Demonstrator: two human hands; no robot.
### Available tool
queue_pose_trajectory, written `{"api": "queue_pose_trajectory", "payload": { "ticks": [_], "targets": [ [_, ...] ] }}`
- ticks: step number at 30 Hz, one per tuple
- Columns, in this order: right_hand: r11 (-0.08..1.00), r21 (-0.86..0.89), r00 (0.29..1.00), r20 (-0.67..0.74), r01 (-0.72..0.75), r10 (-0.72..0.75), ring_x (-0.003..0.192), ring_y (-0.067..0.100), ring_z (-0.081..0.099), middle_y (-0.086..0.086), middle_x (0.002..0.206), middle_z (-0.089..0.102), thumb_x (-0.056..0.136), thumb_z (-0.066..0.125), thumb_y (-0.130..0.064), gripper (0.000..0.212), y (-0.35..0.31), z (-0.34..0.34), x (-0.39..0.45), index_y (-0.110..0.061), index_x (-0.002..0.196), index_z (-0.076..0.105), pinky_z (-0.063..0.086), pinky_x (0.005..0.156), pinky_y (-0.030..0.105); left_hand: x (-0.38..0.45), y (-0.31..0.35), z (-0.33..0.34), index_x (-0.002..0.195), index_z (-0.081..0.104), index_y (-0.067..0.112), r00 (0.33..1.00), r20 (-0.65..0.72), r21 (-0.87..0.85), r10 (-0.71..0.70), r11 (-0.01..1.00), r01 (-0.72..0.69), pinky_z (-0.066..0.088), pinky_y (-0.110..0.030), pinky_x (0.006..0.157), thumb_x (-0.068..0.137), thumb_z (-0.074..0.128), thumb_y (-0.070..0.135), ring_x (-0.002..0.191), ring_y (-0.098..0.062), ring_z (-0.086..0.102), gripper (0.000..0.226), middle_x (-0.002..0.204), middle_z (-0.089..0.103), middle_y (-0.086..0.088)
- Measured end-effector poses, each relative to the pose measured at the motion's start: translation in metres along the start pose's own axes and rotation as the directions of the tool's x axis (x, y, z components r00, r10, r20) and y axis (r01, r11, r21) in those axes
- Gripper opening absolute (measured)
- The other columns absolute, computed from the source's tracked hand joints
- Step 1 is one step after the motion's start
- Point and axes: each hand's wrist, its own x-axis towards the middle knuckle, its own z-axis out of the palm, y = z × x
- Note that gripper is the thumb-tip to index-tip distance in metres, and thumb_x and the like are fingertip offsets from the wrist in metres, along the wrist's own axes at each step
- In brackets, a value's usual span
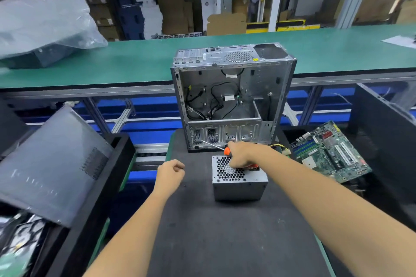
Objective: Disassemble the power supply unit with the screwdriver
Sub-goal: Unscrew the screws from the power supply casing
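Indoors, on a dark mat (225, 231), right-hand fingers (234, 155) grip the screwdriver (226, 150); left fingers (177, 166) curl empty.

power supply unit (238, 177) frame centre, on work mat (225, 231) | open computer case (231, 96) just behind it | motherboard (331, 153) right | side panel (51, 164) left | plastic bag (45, 22) upper left on conveyor bench (135, 60)
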Motion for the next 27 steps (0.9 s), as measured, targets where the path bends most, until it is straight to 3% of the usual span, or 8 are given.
{"api": "queue_pose_trajectory", "payload": {
  "ticks": [6, 9, 15, 22, 25, 27],
  "targets": [
    [1.0, -0.003, 1.0, 0.007, 0.01, -0.01, 0.077, 0.025, 0.058, 0.011, 0.099, 0.051, 0.084, 0.048, -0.013, 0.029, 0.0, 0.0, 0.007, -0.018, 0.108, 0.031, 0.045, 0.051, 0.03, 0.0, -0.028, 0.01, 0.078, 0.063, 0.017, 0.998, 0.06, 0.166, -0.005, 0.986, -0.005, 0.042, -0.022, 0.069, 0.083, 0.059, 0.004, 0.077, -0.016, 0.057, 0.015, 0.073, 0.06, 0.002],
    [1.0, 0.013, 1.0, 0.027, 0.005, -0.005, 0.07, 0.023, 0.058, 0.012, 0.097, 0.051, 0.083, 0.047, -0.012, 0.031, 0.0, 0.0, 0.009, -0.019, 0.109, 0.03, 0.045, 0.047, 0.028, -0.001, -0.038, 0.018, 0.073, 0.063, 0.015, 0.998, 0.061, 0.219, 0.009, 0.975, -0.022, 0.041, -0.021, 0.069, 0.082, 0.067, 0.005, 0.072, -0.014, 0.055, 0.014, 0.077, 0.058, 0.001],
    [1.0, 0.02, 0.999, 0.045, 0.021, -0.022, 0.077, 0.025, 0.059, 0.012, 0.1, 0.052, 0.084, 0.049, -0.013, 0.034, 0.001, -0.001, 0.013, -0.019, 0.112, 0.031, 0.046, 0.055, 0.031, -0.001, -0.049, 0.032, 0.077, 0.069, 0.009, 0.995, 0.083, 0.253, -0.058, 0.967, 0.036, 0.051, -0.028, 0.074, 0.08, 0.069, 0.004, 0.076, -0.02, 0.062, 0.006, 0.08, 0.066, -0.004],
    [0.999, 0.038, 0.998, 0.05, 0.025, -0.027, 0.061, 0.021, 0.056, 0.01, 0.092, 0.049, 0.084, 0.048, -0.011, 0.034, 0.001, -0.003, 0.011, -0.019, 0.112, 0.031, 0.043, 0.043, 0.026, 0.003, -0.046, 0.034, 0.078, 0.07, 0.008, 0.992, 0.089, 0.303, -0.085, 0.952, 0.055, 0.049, -0.026, 0.075, 0.079, 0.066, 0.003, 0.085, -0.024, 0.062, 0.006, 0.089, 0.067, -0.006],
    [0.999, 0.032, 0.998, 0.052, 0.039, -0.041, 0.073, 0.025, 0.058, 0.012, 0.1, 0.052, 0.085, 0.049, -0.012, 0.032, 0.003, -0.004, 0.01, -0.017, 0.113, 0.034, 0.047, 0.055, 0.031, 0.003, -0.043, 0.031, 0.084, 0.071, 0.006, 0.991, 0.095, 0.321, -0.099, 0.945, 0.064, 0.049, -0.026, 0.076, 0.078, 0.065, 0.002, 0.087, -0.026, 0.063, 0.009, 0.091, 0.067, -0.008],
    [0.996, 0.079, 0.996, 0.071, 0.043, -0.049, 0.071, 0.025, 0.057, 0.013, 0.099, 0.054, 0.086, 0.05, -0.011, 0.031, 0.007, -0.007, 0.008, -0.017, 0.112, 0.034, 0.047, 0.057, 0.032, 0.003, -0.039, 0.029, 0.088, 0.07, 0.005, 0.993, 0.09, 0.313, -0.073, 0.949, 0.041, 0.05, -0.029, 0.081, 0.08, 0.063, 0.0, 0.09, -0.027, 0.063, 0.012, 0.093, 0.066, -0.01]
  ]
}}
